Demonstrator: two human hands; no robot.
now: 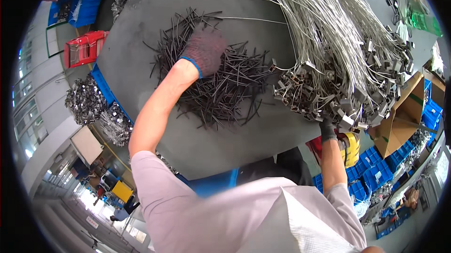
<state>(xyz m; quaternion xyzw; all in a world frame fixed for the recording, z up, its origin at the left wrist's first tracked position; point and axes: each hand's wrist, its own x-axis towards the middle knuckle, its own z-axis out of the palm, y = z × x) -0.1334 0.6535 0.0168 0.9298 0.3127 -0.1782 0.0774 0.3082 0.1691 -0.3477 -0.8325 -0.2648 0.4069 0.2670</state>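
My left hand (204, 51), in a dark reddish-grey glove with a blue cuff, is over a loose heap of short thin black tubes (230, 84) on the grey table. Its fingers look curled together; what they hold, if anything, is hidden. Close beyond the fingertips, a single silvery wire (253, 19) runs right to a large bundle of wires (324, 13). Small metal connector blocks (347, 121) crowd the bundle's near ends. At those blocks, by the table's right front edge, is my right hand (327, 130) in a dark glove, its fingers mostly hidden.
The grey table (206, 152) fills the middle. Along its left side are a red plastic crate (85, 49) and piles of metal parts (87, 100). An open cardboard box (397, 116), a yellow container (350, 149) and blue bins (376, 173) stand at the right.
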